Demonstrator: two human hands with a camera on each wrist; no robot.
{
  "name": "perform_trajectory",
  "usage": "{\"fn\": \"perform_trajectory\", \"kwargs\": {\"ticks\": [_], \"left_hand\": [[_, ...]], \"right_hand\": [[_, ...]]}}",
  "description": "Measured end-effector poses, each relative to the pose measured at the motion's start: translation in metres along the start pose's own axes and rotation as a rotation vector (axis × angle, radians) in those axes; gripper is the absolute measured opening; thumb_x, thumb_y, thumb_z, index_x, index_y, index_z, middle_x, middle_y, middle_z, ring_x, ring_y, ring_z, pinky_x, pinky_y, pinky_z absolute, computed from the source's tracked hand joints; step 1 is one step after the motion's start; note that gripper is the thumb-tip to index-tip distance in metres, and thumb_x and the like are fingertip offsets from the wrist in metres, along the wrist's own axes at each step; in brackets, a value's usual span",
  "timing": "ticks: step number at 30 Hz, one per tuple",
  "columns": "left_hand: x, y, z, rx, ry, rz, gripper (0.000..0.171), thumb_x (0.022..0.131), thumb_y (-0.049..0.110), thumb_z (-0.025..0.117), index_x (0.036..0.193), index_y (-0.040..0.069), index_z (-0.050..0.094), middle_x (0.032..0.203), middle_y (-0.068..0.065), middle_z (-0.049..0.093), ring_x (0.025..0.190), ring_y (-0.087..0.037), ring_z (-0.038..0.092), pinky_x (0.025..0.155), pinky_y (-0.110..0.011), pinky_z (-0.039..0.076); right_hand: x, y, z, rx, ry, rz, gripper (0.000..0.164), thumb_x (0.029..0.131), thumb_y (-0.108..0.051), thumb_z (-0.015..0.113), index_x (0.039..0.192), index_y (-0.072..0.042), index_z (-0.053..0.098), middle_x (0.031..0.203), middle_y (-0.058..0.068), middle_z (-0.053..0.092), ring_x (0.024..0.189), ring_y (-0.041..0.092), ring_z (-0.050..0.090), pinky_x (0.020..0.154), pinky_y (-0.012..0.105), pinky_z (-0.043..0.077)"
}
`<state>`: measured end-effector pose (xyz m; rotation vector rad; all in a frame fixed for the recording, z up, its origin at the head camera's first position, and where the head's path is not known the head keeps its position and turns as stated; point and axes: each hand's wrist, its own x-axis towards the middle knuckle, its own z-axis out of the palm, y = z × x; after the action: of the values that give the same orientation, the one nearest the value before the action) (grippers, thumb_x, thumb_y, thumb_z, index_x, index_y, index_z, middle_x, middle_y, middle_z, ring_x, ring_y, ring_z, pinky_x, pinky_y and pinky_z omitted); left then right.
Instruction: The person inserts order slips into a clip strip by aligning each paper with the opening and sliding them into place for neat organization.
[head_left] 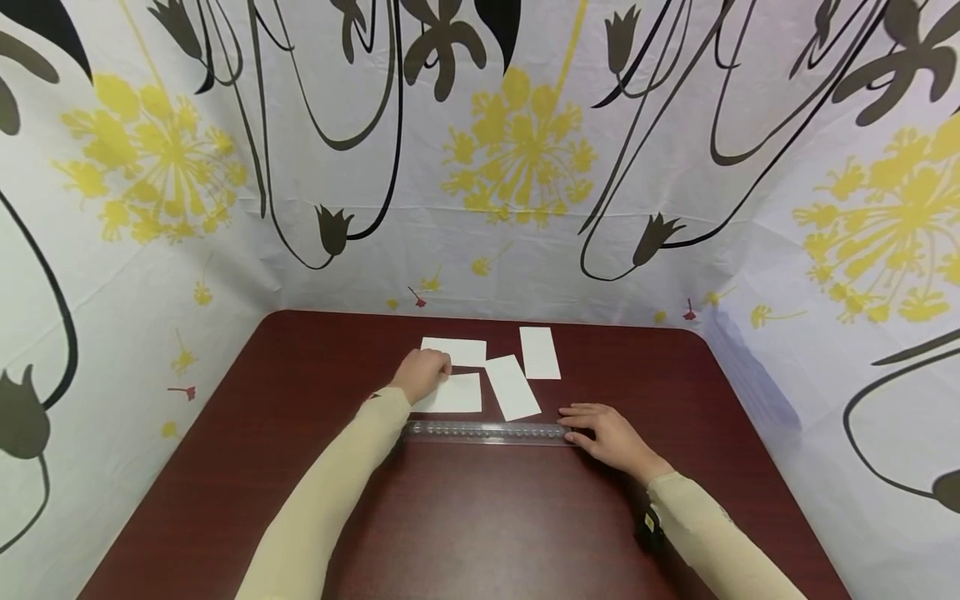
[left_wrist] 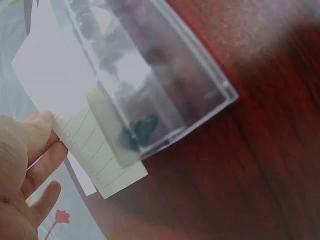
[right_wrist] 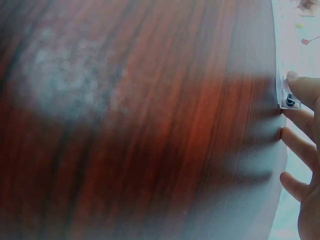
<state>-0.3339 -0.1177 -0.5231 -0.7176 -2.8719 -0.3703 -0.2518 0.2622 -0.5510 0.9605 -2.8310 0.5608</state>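
A flowered cloth (head_left: 465, 175) stands around the far side and both flanks of the dark red worktop (head_left: 480, 508). The far edge, with its rounded corners, runs right along the cloth. Towards me a broad stretch of wood reaches from the middle of the worktop to the bottom of the head view.

A long clear plastic case (head_left: 487, 432) lies across the wood in front of me. A row of small cells or bumps runs along it; what most of them hold is too hazy to tell.

My right grip (head_left: 615, 440) is at the case's right end, fingers fairly straight and spread, thumb and forefinger touching that end. My left grip (head_left: 422, 375) is beyond the case's left part, thumb and fingers pinching the edge of the near-left card (left_wrist: 90, 150), which is ruled with lines and lies just beyond the case.

Three more pale cards lie farther out: a crosswise card (head_left: 457, 352) by my left knuckles, a slanted card (head_left: 513, 388) to its right, and an upright card (head_left: 540, 352) nearest the far edge.

Smallest, a dark lump (left_wrist: 141, 131) shows through the case's left end and a dark bit (right_wrist: 290, 100) at its right; blur hides what they are.
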Motion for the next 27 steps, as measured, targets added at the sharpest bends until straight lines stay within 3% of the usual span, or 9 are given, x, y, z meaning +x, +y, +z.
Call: {"fn": "perform_trajectory", "kwargs": {"ticks": [6,14,21,27], "left_hand": [[0.002,-0.001,-0.007,-0.034,-0.064,-0.012,0.006,0.092,0.018,0.069,0.088,0.014,0.07,0.091,0.0,0.075,0.084,-0.017,0.069,0.081,-0.035,0.057],[0.005,-0.004,-0.024,-0.136,-0.156,-0.021,0.008,0.094,0.015,0.068,0.085,0.016,0.068,0.088,0.002,0.072,0.073,-0.011,0.056,0.074,-0.029,0.051],[0.007,-0.005,-0.033,-0.221,-0.18,-0.048,0.006,0.093,0.012,0.068,0.087,0.012,0.07,0.09,-0.001,0.072,0.081,-0.013,0.061,0.079,-0.031,0.053],[0.007,-0.008,-0.038,-0.281,-0.138,-0.081,0.005,0.092,0.012,0.068,0.089,0.009,0.072,0.092,-0.005,0.074,0.086,-0.016,0.067,0.082,-0.033,0.056]], "right_hand": [[0.0,0.0,0.0,0.002,-0.004,0.005,0.031,0.093,-0.027,0.069,0.122,-0.017,0.072,0.133,0.003,0.067,0.128,0.028,0.06,0.105,0.052,0.049],[0.001,-0.002,-0.001,0.001,-0.002,0.002,0.032,0.093,-0.026,0.069,0.123,-0.016,0.072,0.133,0.004,0.067,0.127,0.029,0.06,0.105,0.053,0.048],[0.001,0.0,0.001,-0.001,0.001,-0.003,0.032,0.092,-0.027,0.069,0.122,-0.016,0.072,0.133,0.004,0.067,0.127,0.029,0.061,0.104,0.053,0.049],[0.001,0.0,0.001,-0.013,0.001,0.002,0.031,0.093,-0.027,0.069,0.122,-0.018,0.072,0.133,0.002,0.067,0.127,0.027,0.061,0.105,0.052,0.049]]}}
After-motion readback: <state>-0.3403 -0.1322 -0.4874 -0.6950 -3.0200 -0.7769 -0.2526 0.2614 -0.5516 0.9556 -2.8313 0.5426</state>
